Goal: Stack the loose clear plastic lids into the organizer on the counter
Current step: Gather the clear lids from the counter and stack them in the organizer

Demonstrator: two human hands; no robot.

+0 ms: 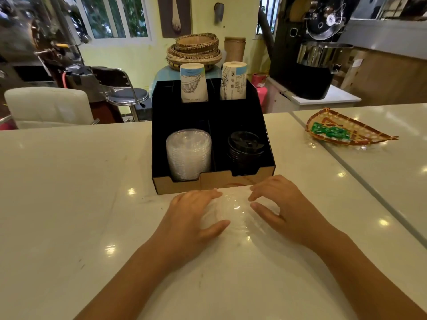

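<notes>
On the counter [69,181] stands the organizer [161,112], black with a tan front lip. Its rear slots hold two stacks of paper cups [193,83]; the front left slot holds clear lids [188,153], the front right black lids [246,144]. Just before the lip, both hands cup loose lids [231,211] lying on the counter: left hand [191,215] and right hand [284,206], fingers loosely spread and curled around the lids' edges. Off right lies a woven tray [346,128].
</notes>
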